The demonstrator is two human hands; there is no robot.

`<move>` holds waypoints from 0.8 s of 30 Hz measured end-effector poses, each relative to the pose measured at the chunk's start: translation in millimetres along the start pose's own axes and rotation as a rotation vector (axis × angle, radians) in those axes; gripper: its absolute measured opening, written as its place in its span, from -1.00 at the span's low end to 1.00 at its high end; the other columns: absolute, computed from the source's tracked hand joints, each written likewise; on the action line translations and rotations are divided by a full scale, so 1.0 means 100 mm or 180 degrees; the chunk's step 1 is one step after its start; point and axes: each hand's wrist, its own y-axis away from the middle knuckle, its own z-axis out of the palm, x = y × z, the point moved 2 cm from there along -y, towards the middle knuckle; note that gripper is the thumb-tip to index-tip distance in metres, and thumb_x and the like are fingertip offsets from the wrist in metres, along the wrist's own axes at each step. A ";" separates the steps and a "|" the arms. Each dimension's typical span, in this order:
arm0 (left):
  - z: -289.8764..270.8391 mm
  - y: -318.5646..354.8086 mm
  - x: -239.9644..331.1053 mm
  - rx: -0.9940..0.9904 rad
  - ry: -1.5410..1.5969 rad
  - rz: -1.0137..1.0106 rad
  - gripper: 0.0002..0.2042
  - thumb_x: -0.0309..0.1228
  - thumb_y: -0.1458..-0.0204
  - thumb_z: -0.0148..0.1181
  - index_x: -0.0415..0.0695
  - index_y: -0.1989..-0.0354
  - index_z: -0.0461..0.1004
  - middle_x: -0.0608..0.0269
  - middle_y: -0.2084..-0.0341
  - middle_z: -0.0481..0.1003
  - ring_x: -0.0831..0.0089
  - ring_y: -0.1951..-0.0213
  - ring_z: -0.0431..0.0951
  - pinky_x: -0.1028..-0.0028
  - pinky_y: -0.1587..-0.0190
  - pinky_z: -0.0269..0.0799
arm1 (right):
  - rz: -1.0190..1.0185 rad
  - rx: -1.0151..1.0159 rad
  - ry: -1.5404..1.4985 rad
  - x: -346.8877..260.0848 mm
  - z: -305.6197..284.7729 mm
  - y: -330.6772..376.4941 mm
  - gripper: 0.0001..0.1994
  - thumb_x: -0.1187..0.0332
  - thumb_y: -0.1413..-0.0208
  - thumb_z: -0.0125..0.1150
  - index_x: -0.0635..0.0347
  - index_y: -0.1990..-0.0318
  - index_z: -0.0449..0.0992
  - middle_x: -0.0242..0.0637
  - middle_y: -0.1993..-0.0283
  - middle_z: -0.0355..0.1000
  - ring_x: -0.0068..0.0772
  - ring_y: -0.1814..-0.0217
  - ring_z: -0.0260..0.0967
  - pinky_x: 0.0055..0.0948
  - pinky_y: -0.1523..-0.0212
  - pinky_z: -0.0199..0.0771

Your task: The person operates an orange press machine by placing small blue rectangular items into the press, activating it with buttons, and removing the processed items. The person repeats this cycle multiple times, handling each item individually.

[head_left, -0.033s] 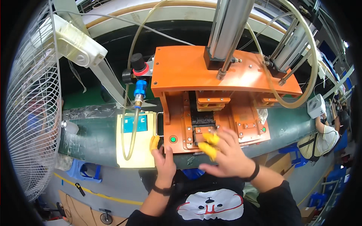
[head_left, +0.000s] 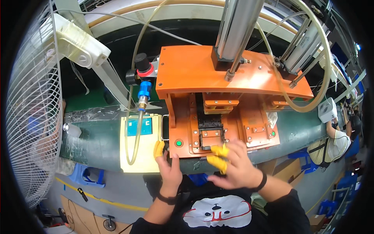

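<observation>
An orange pneumatic press [head_left: 233, 70] stands in front of me. In its left fixture lies a black toothed part [head_left: 210, 125], behind a small orange block with screws. My right hand [head_left: 237, 165], yellow cots on its fingers, is over the press's front edge just right of this fixture. Its fingers are spread, slightly blurred, with nothing seen in them. At the front left corner, near the left green button [head_left: 179, 143], is my left hand [head_left: 170, 171]. Its thumb stands apart from the yellow-covered fingers, and it shows no held thing.
A pale yellow board [head_left: 146, 160] with a teal sheet [head_left: 145, 126] lies left of the press, under a looping clear hose [head_left: 136, 150]. An air regulator [head_left: 144, 70] juts from the press. A fan [head_left: 35, 109] fills the far left. Another person [head_left: 337, 140] sits far right.
My right hand has drawn slightly back toward me and right, uncovering more of the fixture's front and a dark tab there. My left hand stays nearly in place.
</observation>
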 end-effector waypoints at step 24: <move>-1.02 0.06 0.24 -0.1116 -0.3616 0.0544 -0.29 -0.31 0.02 0.50 -0.28 -0.31 0.35 -0.12 -0.33 0.36 -0.17 -0.43 0.23 -0.07 -0.45 0.06 | 0.0750 -0.1135 -0.1879 -0.10 0.99 0.74 -0.73 0.17 -0.23 0.33 0.22 0.26 0.53 -0.18 0.28 0.45 -0.07 0.17 0.44 -0.18 0.10 0.38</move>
